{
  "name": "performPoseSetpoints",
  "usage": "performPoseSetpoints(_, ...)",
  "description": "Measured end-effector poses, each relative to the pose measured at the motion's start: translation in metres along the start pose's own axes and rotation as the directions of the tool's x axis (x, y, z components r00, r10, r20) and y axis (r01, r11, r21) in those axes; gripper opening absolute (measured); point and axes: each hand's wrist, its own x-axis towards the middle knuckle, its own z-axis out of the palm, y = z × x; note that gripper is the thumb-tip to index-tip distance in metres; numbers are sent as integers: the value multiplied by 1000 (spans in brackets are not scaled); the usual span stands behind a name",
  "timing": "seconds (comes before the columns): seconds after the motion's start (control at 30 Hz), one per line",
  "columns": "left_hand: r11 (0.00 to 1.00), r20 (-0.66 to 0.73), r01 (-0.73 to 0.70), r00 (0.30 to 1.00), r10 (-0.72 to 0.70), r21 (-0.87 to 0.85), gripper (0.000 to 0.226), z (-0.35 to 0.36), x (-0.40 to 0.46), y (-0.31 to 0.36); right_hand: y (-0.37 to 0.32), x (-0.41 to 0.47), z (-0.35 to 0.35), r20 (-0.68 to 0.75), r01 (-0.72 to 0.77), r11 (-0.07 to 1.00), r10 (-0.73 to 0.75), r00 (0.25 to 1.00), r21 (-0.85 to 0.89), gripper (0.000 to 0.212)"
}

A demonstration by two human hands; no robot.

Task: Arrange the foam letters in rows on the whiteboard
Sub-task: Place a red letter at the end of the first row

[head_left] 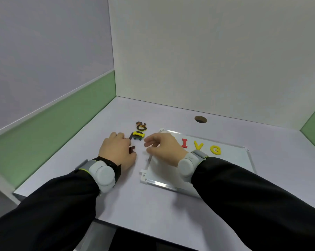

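Three foam letters, red I (184, 143), yellow V (198, 145), yellow G (215, 150), sit in one row along the white whiteboard's (232, 160) far edge. A loose pile of foam letters (139, 132) remains on the surface (153, 205) off the board's far-left corner. Your left hand (116, 151) pinches a dark letter (132, 149); your right hand (164, 147) hovers loosely curled, holding nothing.

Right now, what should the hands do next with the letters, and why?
Probably lift the dark letter under the left hand onto the whiteboard. Only a red I, yellow V and yellow G form the row there, while a small pile of letters waits on the desk beside it. The right hand hovers open, holding nothing.
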Motion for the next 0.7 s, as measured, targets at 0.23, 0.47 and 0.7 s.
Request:
performPoseSetpoints(0.23, 999, 1, -22, 1000, 22, -36, 32, 7, 4, -2, -5, 2, 15, 60, 18, 997, -14, 998, -75, 37)
performPoseSetpoints(0.47, 997, -9, -58, 998, 58, -44, 38, 5, 14, -6, -1, -1, 12, 20, -12, 999, 12, 1000, -36, 33)
performPoseSetpoints(0.7, 928, -36, 45, 997, -63, -369, 38, -12, 21, 6, 4, -1, -1, -16, -59, 998, 59, 998, 26, 30)
